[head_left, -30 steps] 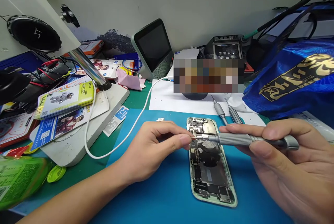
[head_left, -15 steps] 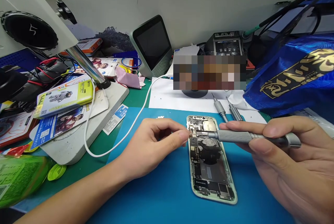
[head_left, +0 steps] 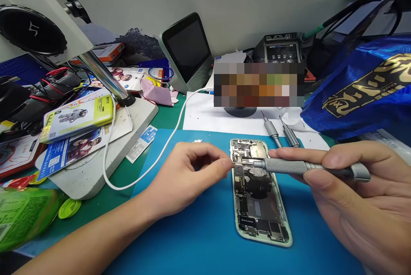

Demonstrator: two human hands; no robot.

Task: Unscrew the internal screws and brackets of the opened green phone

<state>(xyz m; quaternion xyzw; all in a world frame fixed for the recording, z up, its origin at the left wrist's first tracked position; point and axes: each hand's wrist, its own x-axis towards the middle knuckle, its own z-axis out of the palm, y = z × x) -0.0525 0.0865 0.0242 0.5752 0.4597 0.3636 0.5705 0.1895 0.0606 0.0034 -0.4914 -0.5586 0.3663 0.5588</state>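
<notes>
An opened phone (head_left: 261, 206) lies on the blue mat (head_left: 199, 232), its circuit boards and inner parts bared. Above its upper half my right hand (head_left: 362, 193) holds a grey precision screwdriver (head_left: 289, 167) almost level, the tip pointing left. My left hand (head_left: 195, 176) is closed in a pinch at the screwdriver's tip, near the phone's left edge. Whatever sits between the left thumb and forefinger is too small to make out. Beyond the phone lie two more screwdrivers, one grey (head_left: 271, 128) and one darker (head_left: 290, 131).
A white cable (head_left: 141, 183) curves across the left side beside a microscope stand base (head_left: 86, 176). Battery boxes (head_left: 77, 116) are stacked on that base. A smart display (head_left: 186, 50) stands at the back. To the right is a blue bag (head_left: 359, 91); a green packet (head_left: 27, 215) lies left.
The camera view has shifted slightly, moving the scene a little. Both hands and the screwdriver keep nearly the same pose over the phone.
</notes>
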